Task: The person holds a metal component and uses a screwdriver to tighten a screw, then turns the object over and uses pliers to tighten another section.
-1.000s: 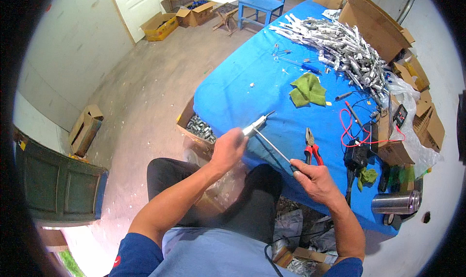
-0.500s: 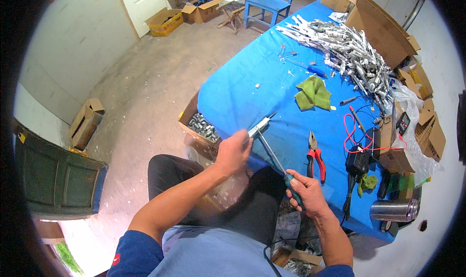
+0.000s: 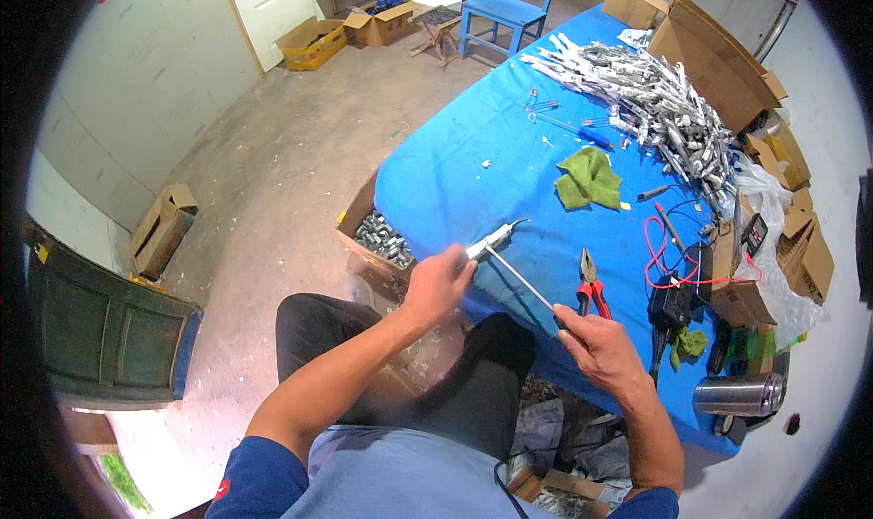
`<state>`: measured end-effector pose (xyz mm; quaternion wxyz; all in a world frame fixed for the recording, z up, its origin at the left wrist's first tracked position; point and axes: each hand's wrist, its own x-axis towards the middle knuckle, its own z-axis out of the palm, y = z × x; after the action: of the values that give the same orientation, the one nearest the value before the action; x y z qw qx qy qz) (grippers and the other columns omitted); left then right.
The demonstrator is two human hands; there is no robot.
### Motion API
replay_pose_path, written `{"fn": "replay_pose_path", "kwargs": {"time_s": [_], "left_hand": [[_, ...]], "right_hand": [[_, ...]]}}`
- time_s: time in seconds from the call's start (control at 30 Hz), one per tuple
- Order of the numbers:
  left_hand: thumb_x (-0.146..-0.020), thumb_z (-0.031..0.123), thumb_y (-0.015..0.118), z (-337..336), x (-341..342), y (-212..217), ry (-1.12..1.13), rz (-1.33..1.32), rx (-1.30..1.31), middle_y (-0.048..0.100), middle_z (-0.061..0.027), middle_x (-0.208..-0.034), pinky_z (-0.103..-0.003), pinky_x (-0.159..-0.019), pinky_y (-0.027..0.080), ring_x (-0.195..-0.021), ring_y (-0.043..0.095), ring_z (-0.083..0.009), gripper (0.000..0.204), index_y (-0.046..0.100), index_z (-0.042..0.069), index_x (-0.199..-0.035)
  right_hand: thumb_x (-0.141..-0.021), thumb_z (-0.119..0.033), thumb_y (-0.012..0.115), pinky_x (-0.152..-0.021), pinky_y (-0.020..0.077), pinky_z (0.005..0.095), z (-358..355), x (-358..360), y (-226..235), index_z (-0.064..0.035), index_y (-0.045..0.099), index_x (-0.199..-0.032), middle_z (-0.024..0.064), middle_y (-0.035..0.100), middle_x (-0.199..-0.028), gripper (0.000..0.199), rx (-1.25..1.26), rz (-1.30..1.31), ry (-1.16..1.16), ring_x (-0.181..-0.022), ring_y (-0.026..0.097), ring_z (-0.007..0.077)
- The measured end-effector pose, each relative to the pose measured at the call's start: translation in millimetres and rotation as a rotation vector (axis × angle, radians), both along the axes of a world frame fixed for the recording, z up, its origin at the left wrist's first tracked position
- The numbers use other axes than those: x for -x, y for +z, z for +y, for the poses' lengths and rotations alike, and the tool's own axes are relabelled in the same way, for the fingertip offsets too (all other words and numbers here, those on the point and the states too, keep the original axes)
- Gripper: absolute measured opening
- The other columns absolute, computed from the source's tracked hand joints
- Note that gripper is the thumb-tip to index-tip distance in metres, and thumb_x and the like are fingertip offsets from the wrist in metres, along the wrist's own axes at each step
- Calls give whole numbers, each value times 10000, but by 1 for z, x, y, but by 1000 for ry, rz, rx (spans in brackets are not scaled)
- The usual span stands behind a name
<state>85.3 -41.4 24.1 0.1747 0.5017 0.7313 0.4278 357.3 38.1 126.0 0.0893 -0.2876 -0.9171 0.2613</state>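
My left hand (image 3: 441, 283) is closed around a slim white and silver stick-shaped piece (image 3: 491, 240) at the near edge of the blue-covered table (image 3: 455, 183). A thin dark bit sticks out of its far end. My right hand (image 3: 596, 342) grips a screwdriver (image 3: 523, 278), its handle mostly hidden in the fingers. The screwdriver's metal shaft points up and left, and its tip meets the side of the white piece. Just beyond my right hand lie red-handled pliers (image 3: 589, 283) with dark jaws.
A large heap of similar white and silver pieces (image 3: 655, 101) covers the far right. Nearby lie a green cloth (image 3: 589, 178), a blue pen (image 3: 596, 137), a red cable (image 3: 647, 246), a black adapter (image 3: 670, 303) and a steel cup (image 3: 738, 394). Left of the table stands a box of metal cylinders (image 3: 382, 237).
My right hand has moved up and right and turned over the screwdriver handle, now partly covering the pliers' handles. The shaft lies flatter, its tip still at the white piece.
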Motion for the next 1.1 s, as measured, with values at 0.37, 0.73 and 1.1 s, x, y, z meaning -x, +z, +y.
{"fn": "replay_pose_path", "kwargs": {"time_s": [0.37, 0.73, 1.1], "left_hand": [[-926, 209, 652, -1, -5, 0, 21, 18, -59, 614, -204, -725, -486, -608, 473, -715, 615, -430, 218, 525, 38, -876], [-936, 213, 661, -1, -5, -7, 33, 36, -76, 588, -188, -681, -422, -562, 465, -623, 605, -367, 216, 545, 36, -889], [-919, 190, 651, 0, -2, -1, 28, -9, -43, 603, -222, -698, -507, -598, 462, -707, 610, -448, 212, 512, 34, -883]], "right_hand": [[-893, -110, 674, -658, 490, 377, 2, -1, 3, -58, 628, -1267, 158, 628, -786, 380, 77, -44, -20, -711, 632, 308], [-888, -125, 677, -618, 480, 407, 8, -5, -4, -79, 634, -1254, 161, 611, -755, 371, 73, 21, 15, -703, 622, 348], [-976, -177, 605, -505, 429, 266, 27, -6, 1, -59, 608, -1320, 31, 604, -717, 364, 639, -10, -126, -543, 530, 99]]}}
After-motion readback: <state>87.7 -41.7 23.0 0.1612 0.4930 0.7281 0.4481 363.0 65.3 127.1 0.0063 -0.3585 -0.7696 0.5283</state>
